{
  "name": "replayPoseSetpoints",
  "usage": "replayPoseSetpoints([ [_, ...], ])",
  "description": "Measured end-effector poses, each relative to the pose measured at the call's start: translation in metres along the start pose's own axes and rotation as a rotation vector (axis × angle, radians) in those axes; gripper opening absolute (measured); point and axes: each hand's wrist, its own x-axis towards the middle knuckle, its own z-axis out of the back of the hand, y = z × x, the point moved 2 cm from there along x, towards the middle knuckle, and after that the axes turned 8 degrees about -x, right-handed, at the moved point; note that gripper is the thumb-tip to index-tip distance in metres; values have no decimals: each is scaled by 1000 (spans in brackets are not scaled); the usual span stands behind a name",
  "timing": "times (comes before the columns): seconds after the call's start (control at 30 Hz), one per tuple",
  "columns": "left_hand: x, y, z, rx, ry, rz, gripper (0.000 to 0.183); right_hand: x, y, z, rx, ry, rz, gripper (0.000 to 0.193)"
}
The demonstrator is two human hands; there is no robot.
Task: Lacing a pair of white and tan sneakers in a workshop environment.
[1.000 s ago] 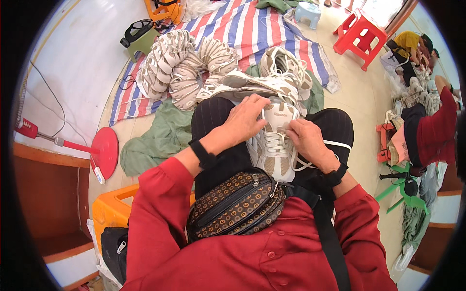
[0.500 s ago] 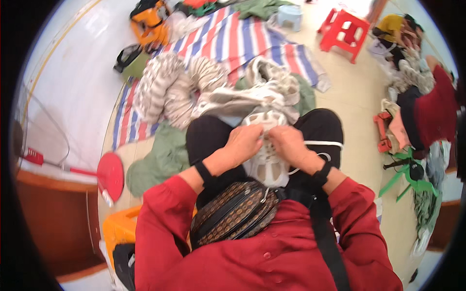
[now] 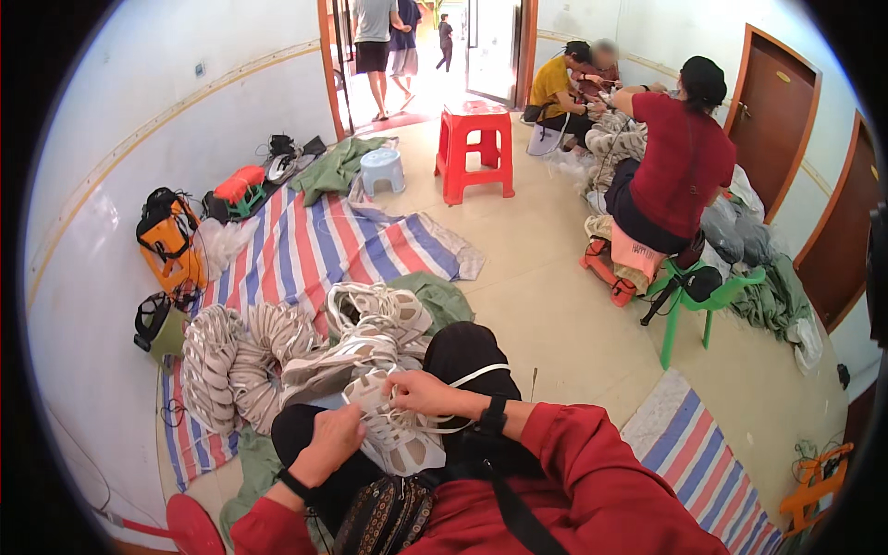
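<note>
A white and beige sneaker [image 3: 407,446] rests on my lap between my black-trousered knees, its toe end toward me. My right hand [image 3: 421,393] pinches a white shoelace at the upper part of the sneaker, and a loose length of shoelace [image 3: 483,373] loops over my right knee. Beside the sneaker, on its left, is my left hand [image 3: 335,442], thumb and fingers closed on a thin bit of lace. Just beyond lie more laced sneakers [image 3: 375,314], piled loosely. Left of them, long curved stacks of similar beige shoe parts [image 3: 213,365] are bundled together.
Under the piles spreads a striped sheet [image 3: 314,250]. Ahead stand a red stool [image 3: 474,153] and a small pale-blue stool [image 3: 383,171]. Co-workers sit at the right, one in a red top [image 3: 680,162], near a green chair [image 3: 708,301]. A patterned waist bag [image 3: 384,518] sits at my waist.
My view has swung up and to the right, bringing the doorway and co-workers into sight. My hands, close together over the sneaker before, are now farther apart.
</note>
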Motion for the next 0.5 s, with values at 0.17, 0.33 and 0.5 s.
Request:
replayPoseSetpoints([
  [0.17,-62,39,59,197,-79,147,15,-13,-5,38,511,39,-102,13],
  [0.33,-154,101,108,367,-163,369,15,-17,9,57,575,32,-97,14],
  [0.5,-196,122,133,363,-254,370,15,-10,25,50,406,76,-51,13],
])
